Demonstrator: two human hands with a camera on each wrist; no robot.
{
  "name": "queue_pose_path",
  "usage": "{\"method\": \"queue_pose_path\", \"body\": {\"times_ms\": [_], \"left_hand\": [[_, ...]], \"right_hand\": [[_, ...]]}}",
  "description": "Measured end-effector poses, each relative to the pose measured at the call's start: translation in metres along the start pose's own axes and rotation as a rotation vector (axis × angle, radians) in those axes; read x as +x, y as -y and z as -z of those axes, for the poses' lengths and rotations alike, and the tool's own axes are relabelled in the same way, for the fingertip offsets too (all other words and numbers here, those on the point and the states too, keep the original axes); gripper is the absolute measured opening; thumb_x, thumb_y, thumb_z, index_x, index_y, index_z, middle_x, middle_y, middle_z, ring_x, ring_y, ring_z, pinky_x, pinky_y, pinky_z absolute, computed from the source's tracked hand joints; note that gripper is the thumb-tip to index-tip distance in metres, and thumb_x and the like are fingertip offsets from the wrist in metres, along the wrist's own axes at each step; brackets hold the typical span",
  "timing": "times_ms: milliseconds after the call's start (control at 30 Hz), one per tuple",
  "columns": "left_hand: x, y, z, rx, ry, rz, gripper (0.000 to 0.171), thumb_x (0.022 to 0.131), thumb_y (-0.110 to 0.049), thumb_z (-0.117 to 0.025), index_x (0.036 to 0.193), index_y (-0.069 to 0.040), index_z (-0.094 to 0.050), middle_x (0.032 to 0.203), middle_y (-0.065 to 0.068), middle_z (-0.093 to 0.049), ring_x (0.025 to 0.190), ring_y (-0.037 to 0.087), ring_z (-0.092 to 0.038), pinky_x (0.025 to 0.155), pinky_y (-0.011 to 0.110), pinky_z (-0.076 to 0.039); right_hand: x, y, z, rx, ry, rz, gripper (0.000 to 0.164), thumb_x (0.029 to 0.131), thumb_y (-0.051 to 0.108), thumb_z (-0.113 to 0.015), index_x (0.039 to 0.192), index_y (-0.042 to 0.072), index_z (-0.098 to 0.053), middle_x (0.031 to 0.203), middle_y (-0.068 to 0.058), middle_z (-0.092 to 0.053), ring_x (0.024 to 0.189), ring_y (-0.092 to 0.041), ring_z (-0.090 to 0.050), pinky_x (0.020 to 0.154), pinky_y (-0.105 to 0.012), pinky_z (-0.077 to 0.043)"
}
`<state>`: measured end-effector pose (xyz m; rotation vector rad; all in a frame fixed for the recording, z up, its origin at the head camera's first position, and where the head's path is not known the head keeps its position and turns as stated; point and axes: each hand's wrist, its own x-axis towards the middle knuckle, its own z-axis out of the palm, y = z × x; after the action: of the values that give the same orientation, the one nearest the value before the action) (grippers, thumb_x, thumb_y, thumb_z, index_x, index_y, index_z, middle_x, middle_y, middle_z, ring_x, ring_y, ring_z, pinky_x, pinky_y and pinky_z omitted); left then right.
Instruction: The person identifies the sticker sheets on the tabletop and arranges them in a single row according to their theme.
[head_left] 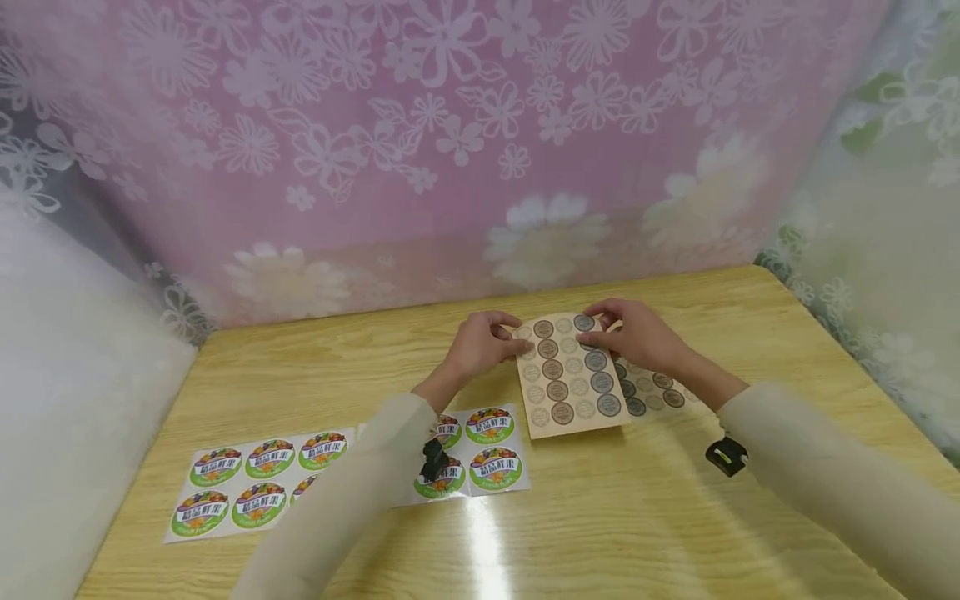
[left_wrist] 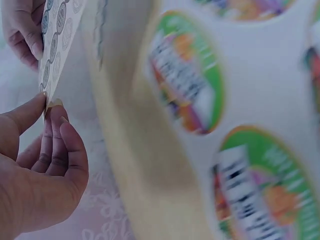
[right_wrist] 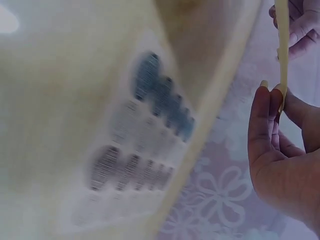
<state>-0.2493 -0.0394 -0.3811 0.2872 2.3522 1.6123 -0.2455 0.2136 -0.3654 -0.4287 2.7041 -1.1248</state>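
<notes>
A tan sheet of small round stickers [head_left: 573, 387] is raised off the table, its near edge casting a shadow. My left hand [head_left: 480, 346] pinches its upper left edge between thumb and fingers. At the upper right corner, my right hand [head_left: 633, 333] pinches the same sheet. Seen edge-on in the right wrist view, the sheet [right_wrist: 283, 45] runs between the thumb and fingers of my right hand [right_wrist: 285, 155]. The left wrist view shows my left hand [left_wrist: 45, 160] gripping the sheet's edge [left_wrist: 52, 65].
A second sheet of round stickers [head_left: 654, 392] lies behind the raised one, partly covered. Sheets of larger fruit-label stickers [head_left: 258, 504] [head_left: 495, 468] lie at the left and centre, partly under my left forearm. A floral curtain [head_left: 450, 167] hangs behind the wooden table [head_left: 600, 525].
</notes>
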Motion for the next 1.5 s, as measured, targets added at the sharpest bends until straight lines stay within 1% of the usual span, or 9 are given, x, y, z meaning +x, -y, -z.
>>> {"method": "queue_pose_path", "body": {"times_ms": [133,233,300,467,667,800,1167,1300,1500], "left_hand": [[-0.011,0.009,-0.005,0.115,0.023,0.000,0.037,0.085,-0.018,-0.074,0.119,-0.005,-0.065,0.080,0.004,-0.065,0.075,0.028,-0.066,0.072,0.038,-0.053],[-0.017,0.016,-0.009,0.212,0.036,-0.002,0.036,0.086,-0.022,-0.074,0.117,-0.006,-0.065,0.080,0.001,-0.064,0.070,0.017,-0.062,0.069,0.030,-0.051],[-0.020,0.020,-0.012,0.262,0.039,-0.005,0.036,0.085,-0.023,-0.075,0.116,-0.007,-0.066,0.080,0.000,-0.063,0.070,0.014,-0.059,0.067,0.029,-0.049],[-0.027,0.026,-0.015,0.321,0.049,0.001,0.037,0.084,-0.026,-0.076,0.115,-0.008,-0.066,0.080,-0.002,-0.062,0.067,0.014,-0.059,0.061,0.027,-0.048],[-0.034,0.030,-0.017,0.305,0.055,0.013,0.035,0.084,-0.024,-0.076,0.114,-0.007,-0.065,0.076,-0.001,-0.062,0.060,0.016,-0.060,0.055,0.028,-0.049],[-0.034,0.030,-0.020,0.331,0.045,0.006,0.034,0.084,-0.024,-0.076,0.112,-0.007,-0.066,0.075,-0.002,-0.060,0.057,0.015,-0.058,0.054,0.027,-0.047],[-0.035,0.032,-0.029,0.537,0.037,-0.031,0.037,0.083,-0.030,-0.076,0.112,-0.011,-0.066,0.075,-0.006,-0.058,0.058,0.009,-0.054,0.053,0.025,-0.043],[-0.037,0.029,-0.029,0.600,0.041,-0.036,0.040,0.083,-0.033,-0.075,0.115,-0.011,-0.065,0.073,-0.007,-0.057,0.056,0.010,-0.053,0.051,0.025,-0.042],[-0.035,0.028,-0.030,0.759,0.019,-0.082,0.043,0.080,-0.041,-0.076,0.114,-0.015,-0.067,0.078,-0.008,-0.060,0.063,0.008,-0.053,0.055,0.024,-0.043]], "right_hand": [[-0.014,-0.011,-0.015,0.041,0.019,-0.003,0.047,0.092,0.025,-0.067,0.128,-0.002,-0.054,0.090,-0.010,-0.052,0.065,-0.019,-0.057,0.056,-0.030,-0.048],[-0.021,-0.017,-0.026,0.073,0.039,0.000,0.046,0.092,0.022,-0.066,0.127,-0.005,-0.053,0.087,-0.010,-0.052,0.063,-0.018,-0.057,0.056,-0.031,-0.049],[-0.024,-0.020,-0.031,0.076,0.045,-0.002,0.046,0.091,0.021,-0.067,0.126,-0.005,-0.054,0.084,-0.009,-0.051,0.057,-0.016,-0.052,0.053,-0.029,-0.046],[-0.029,-0.024,-0.042,0.007,0.040,-0.013,0.043,0.089,0.024,-0.069,0.122,-0.002,-0.058,0.080,-0.005,-0.051,0.053,-0.013,-0.042,0.047,-0.027,-0.036],[-0.033,-0.025,-0.049,-0.038,0.040,-0.024,0.043,0.088,0.026,-0.071,0.120,0.000,-0.059,0.083,-0.003,-0.053,0.059,-0.015,-0.045,0.048,-0.026,-0.036],[-0.037,-0.024,-0.049,-0.047,0.048,-0.013,0.042,0.089,0.025,-0.070,0.119,-0.002,-0.059,0.084,-0.004,-0.053,0.061,-0.015,-0.046,0.052,-0.027,-0.037],[-0.042,-0.023,-0.052,-0.114,0.058,0.021,0.042,0.089,0.023,-0.070,0.120,-0.003,-0.058,0.082,-0.003,-0.052,0.064,-0.015,-0.045,0.055,-0.028,-0.037],[-0.042,-0.019,-0.052,-0.166,0.058,0.016,0.045,0.089,0.025,-0.069,0.123,-0.003,-0.057,0.083,-0.002,-0.054,0.066,-0.015,-0.047,0.058,-0.030,-0.038],[-0.043,-0.013,-0.053,-0.274,0.065,0.030,0.049,0.090,0.029,-0.068,0.124,-0.004,-0.057,0.080,-0.004,-0.050,0.064,-0.016,-0.045,0.058,-0.032,-0.037]]}}
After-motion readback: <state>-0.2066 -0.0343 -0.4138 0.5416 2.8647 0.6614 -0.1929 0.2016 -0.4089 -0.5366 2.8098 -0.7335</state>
